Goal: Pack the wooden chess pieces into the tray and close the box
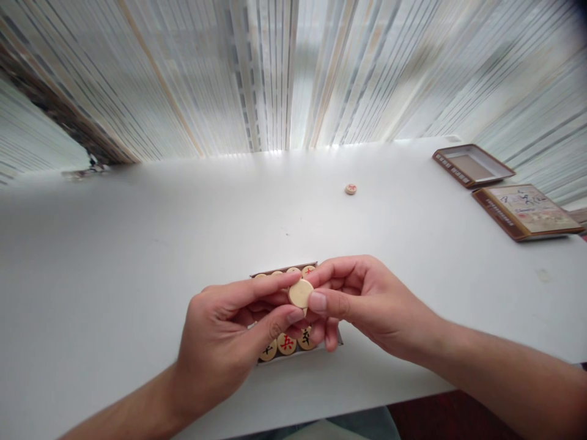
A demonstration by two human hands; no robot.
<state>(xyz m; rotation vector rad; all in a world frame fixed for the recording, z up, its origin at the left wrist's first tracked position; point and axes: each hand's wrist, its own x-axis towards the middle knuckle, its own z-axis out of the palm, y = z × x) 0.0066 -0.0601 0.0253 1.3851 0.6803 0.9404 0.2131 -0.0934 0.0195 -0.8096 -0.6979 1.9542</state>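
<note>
Between both hands is a round wooden Chinese chess piece, its blank pale face toward me. My left hand grips it from the left, with index finger above and thumb below. From the right, my right hand pinches the same piece with thumb and fingers. Beneath the hands lies a shallow open box, partly hidden, holding several chess pieces. Red and black characters show on some, such as the red-marked piece at its near side.
A single red-marked chess piece lies farther back on the white table. At the back right sit an open box part and a printed box lid. A striped curtain hangs along the table's far edge.
</note>
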